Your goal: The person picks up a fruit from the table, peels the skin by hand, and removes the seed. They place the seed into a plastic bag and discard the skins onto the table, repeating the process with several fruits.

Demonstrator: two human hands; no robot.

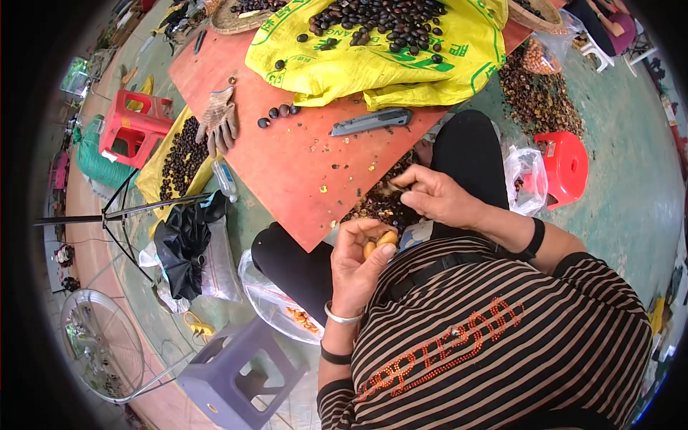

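In my left hand (pixel 360 252), low over the lap, the fingers are curled round yellow-tan peeled nuts (pixel 380 244). My right hand (pixel 441 197) is up and to the right, apart from the left one, its thumb and fingers pinched together. A small pale bit seems to show at those fingertips, too small to name. Below both hands lies a heap of dark shell scraps (pixel 383 204). On the red board (pixel 287 172) beyond them rest a grey utility knife (pixel 371 122) and a short row of dark nuts (pixel 273 113).
Dark nuts (pixel 387 21) are piled on a yellow sack (pixel 315 68) at the board's far end. A work glove (pixel 218 122) lies on the left edge. Stools stand around: red (pixel 136 125), red (pixel 566 168), grey-purple (pixel 244 373). A wire-caged fan (pixel 100 344) stands lower left.
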